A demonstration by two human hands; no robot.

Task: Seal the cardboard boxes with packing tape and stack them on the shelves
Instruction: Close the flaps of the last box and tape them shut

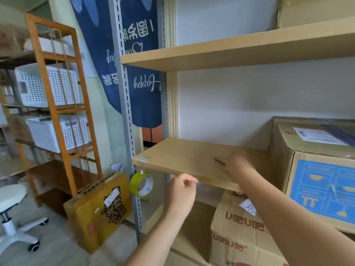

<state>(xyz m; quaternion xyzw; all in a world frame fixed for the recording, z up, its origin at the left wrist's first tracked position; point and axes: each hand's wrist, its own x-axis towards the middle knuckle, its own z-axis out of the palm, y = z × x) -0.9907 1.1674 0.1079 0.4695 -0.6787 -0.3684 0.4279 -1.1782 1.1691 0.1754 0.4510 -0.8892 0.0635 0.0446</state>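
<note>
Packing tape [142, 183] hangs under the shelf's [184, 156] front left corner, left of the left hand [181, 191], whose curled fingers hold nothing. Blurred right hand [240, 164] rests on the shelf beside a dark tool [220, 161]; its grip is unclear. Cardboard box [317, 169] sits at the shelf's right end.

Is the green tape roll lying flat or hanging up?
Hanging up. The green tape roll dangles from the grey shelf post just under the middle shelf, its hole facing sideways, nothing beneath it.
</note>
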